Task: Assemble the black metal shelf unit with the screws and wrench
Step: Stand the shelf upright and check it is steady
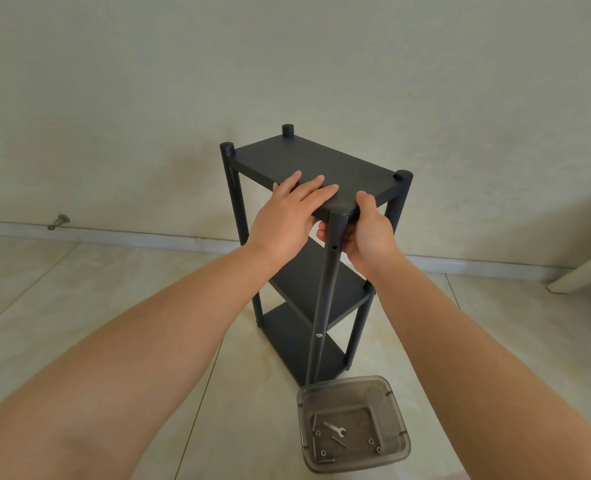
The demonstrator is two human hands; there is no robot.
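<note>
You are seating the top board (316, 168) at the near post (332, 258); left hand (287, 216) presses flat, fingers released; right hand (370, 233) grasps the corner; its hole (334, 248) looks empty, so next take a screw (339, 441) and the wrench (335, 428) from the tray (396, 422).

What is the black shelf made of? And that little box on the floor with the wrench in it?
The shelf looks like metal painted matte black: even, dull surface, round tube legs. The box seems to be smoky see-through plastic, since the floor shows through its walls. The wrench looks like shiny bare metal.

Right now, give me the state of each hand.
Left hand: open, fingers flat on the top shelf.
Right hand: closed round the top shelf's near edge beside the front post.
</note>
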